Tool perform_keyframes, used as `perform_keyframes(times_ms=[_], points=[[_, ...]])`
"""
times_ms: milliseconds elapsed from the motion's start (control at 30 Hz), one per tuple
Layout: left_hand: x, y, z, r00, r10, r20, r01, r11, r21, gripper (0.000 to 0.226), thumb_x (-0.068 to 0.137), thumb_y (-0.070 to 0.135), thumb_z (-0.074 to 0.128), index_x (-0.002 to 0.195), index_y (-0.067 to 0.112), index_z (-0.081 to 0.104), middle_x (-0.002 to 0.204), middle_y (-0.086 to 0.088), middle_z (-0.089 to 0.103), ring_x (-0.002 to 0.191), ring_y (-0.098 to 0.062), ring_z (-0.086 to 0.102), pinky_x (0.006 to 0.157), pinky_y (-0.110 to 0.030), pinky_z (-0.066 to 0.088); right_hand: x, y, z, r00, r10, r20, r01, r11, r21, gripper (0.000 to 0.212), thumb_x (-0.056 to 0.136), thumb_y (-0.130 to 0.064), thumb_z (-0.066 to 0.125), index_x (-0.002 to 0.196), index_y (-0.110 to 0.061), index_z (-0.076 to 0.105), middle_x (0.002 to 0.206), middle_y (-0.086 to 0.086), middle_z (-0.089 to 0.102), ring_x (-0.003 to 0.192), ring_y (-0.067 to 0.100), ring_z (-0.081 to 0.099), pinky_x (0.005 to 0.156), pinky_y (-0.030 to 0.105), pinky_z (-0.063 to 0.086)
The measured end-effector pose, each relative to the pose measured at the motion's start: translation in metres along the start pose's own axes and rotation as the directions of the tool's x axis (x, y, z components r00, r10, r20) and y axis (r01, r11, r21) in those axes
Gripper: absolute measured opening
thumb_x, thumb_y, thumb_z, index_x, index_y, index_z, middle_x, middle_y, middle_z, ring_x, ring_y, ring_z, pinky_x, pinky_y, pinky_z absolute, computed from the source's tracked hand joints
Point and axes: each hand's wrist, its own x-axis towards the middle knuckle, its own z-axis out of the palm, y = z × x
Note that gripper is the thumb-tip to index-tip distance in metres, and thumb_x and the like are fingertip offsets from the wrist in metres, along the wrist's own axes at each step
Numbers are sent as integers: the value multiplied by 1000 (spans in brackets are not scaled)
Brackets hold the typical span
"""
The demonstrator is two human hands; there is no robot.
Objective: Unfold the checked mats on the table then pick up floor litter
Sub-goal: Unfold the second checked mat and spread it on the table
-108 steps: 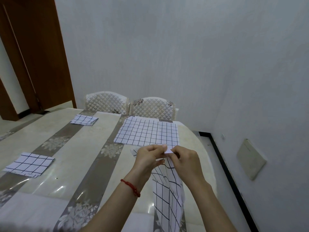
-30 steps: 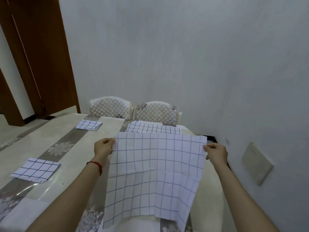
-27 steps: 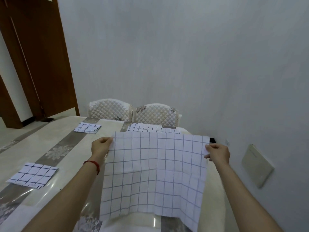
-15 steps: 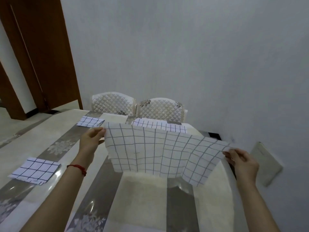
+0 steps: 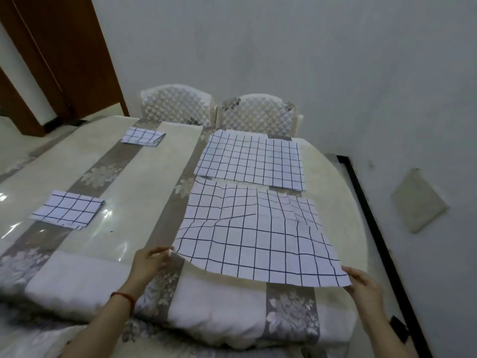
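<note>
2 hands (image 5: 151, 262) on unfolded mat (image 5: 255, 236)

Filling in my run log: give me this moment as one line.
step: laying near mat flat | left hand: near-left corner | right hand: near-right corner | far mat: unfolded | folded mats: two

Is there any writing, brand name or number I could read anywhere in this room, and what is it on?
None. The checked mats, such as the near mat, carry only grid lines. The tablecloth has only a flower pattern. The wall plate looks blank.
</note>
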Motion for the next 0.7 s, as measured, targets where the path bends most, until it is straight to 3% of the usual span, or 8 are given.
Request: perform_keyframes(times_ms=[100,200,267,333,433,533,633,700], points=[[2,-15,5,998,-70,-6,70,997,17,15,84,0,60,82,11,70,95,-18,64,92,-32,60,81,-37,54,-1,17,7,997,81,5,-81,996,-40,16,85,8,55,92,1,68,76,0,69,62,7,61,49,7,47],[4,-21,10,982,-183,-36,181,982,-55,18,92,6,49,99,2,65,99,-19,58,92,-33,56,68,-34,58,0,24,12,986,165,-24,-166,986,-25,16,83,11,54,93,7,65,90,14,65,58,14,60,43,7,47],[5,-22,15,946,-323,11,321,937,-140,29,96,18,42,116,0,54,107,-25,58,97,-40,58,77,-41,57,0,24,16,971,237,-43,-236,971,34,16,85,9,48,90,3,62,84,15,64,54,21,60,38,14,48],[6,-21,20,926,-377,16,374,912,-166,32,97,20,40,118,-1,50,110,-26,59,100,-40,59,82,-44,53,2,26,21,958,280,-69,-277,960,53,16,89,1,45,93,-1,60,76,11,62,60,23,58,43,25,51],[10,-19,26,932,-359,-48,347,923,-165,20,93,10,46,104,-4,56,91,-21,61,79,-32,60,62,-31,58,6,33,26,955,275,-114,-274,961,20,16,87,-3,54,101,0,61,84,13,63,72,28,57,65,35,48],[15,-24,27,941,-312,-134,303,949,-82,24,87,10,58,105,-5,60,103,-26,63,91,-37,60,86,-47,54,5,36,31,960,239,-147,-252,964,-78,21,81,-2,63,102,-1,64,101,20,64,89,26,57,82,41,46],[16,-27,24,947,-252,-198,255,967,-8,23,81,7,65,102,-3,64,99,-21,63,81,-30,59,73,-36,52,2,33,36,968,206,-147,-228,962,-153,20,80,-3,65,99,-5,66,102,22,65,90,30,59,83,37,47],[18,-29,18,946,-214,-245,233,971,53,28,76,6,70,103,-3,66,97,-14,62,89,-32,59,78,-31,48,1,31,38,976,174,-130,-201,950,-237,21,80,-4,66,101,-5,66,101,20,66,93,33,60,84,38,46]])
